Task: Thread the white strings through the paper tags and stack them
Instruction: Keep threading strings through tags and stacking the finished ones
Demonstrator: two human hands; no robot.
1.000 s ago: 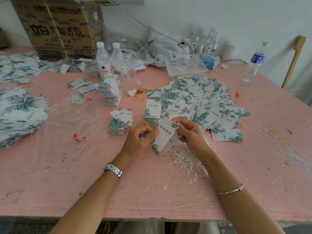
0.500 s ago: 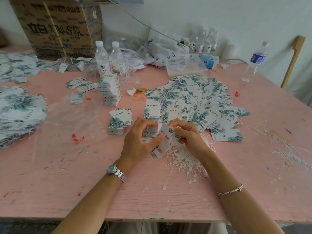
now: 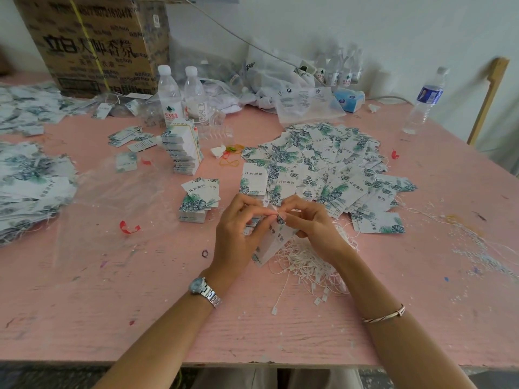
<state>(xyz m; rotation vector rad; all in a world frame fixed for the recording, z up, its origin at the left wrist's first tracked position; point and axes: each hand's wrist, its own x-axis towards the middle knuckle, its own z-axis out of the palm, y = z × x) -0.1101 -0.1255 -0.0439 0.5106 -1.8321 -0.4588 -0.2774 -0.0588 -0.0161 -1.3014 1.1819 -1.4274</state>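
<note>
The left hand [image 3: 236, 228] and right hand [image 3: 311, 223] pinch the top of a tag bundle [image 3: 273, 240] — flatter a second ago, now tipped up over the white strings [image 3: 306, 265] — threading looks about to start.

Leaf-printed tags [image 3: 271, 240] held tilted above white strings [image 3: 309, 265].
</note>
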